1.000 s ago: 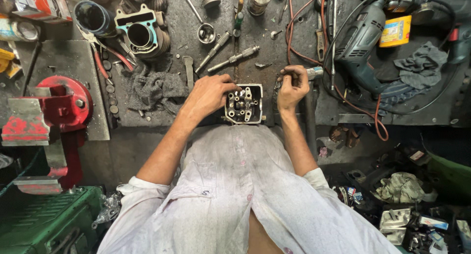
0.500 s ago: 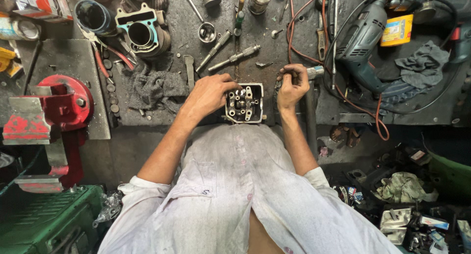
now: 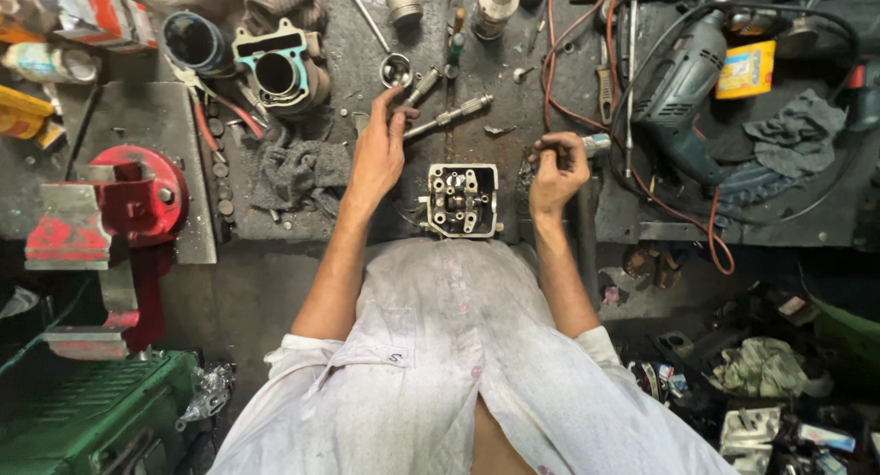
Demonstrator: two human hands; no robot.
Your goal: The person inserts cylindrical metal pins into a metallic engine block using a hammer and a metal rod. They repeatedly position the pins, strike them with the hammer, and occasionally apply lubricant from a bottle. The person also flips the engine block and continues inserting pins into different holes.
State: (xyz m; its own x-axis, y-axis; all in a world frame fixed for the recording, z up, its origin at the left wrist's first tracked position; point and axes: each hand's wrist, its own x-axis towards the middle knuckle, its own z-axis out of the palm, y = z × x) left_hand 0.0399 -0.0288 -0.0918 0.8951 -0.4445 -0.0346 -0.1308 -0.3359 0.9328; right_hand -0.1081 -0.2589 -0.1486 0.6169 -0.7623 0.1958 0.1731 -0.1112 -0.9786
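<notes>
A small metal engine cylinder head (image 3: pixel 462 200) sits at the near edge of the grimy workbench, right in front of me. My left hand (image 3: pixel 378 149) is stretched forward past it, fingers spread, its fingertips by a metal socket tool (image 3: pixel 419 88) and holding nothing I can make out. My right hand (image 3: pixel 557 169) is curled to the right of the cylinder head, pinching a small metal part (image 3: pixel 594 145) between its fingers.
A red bench vise (image 3: pixel 119 204) stands at the left. A cylinder block (image 3: pixel 277 71), a grey rag (image 3: pixel 298 172), a long bolt (image 3: pixel 449 117), a bottle (image 3: pixel 496 3), an electric drill (image 3: pixel 687 85) with red cable and a yellow box (image 3: pixel 744 70) lie on the bench.
My left hand has left the cylinder head and reached forward towards the socket tool. The right hand has stayed in place with the small part.
</notes>
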